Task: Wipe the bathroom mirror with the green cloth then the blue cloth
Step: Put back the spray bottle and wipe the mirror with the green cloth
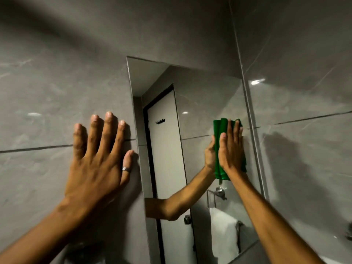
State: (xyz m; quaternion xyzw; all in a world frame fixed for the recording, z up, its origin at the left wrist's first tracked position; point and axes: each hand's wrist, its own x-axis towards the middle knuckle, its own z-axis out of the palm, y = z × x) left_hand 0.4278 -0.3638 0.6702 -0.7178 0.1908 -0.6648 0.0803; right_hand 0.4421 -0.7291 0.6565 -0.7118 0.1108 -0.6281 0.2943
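Note:
The bathroom mirror (192, 96) is a tall frameless pane set in grey wall tiles, seen at a slant. My right hand (231, 147) lies flat with its fingers pointing up, pressing a folded green cloth (219, 128) against the glass near the mirror's right edge. The cloth sticks out above my fingertips and below my palm. My left hand (101, 159) is spread flat on the tiled wall just left of the mirror, a ring on its thumb, holding nothing. No blue cloth is in view.
The mirror reflects my right arm, a white door with a hook rack (160, 121), and a white towel on a rail (222, 231). A tiled side wall (304, 141) meets the mirror's right edge. A fixture (348, 231) shows at the far right.

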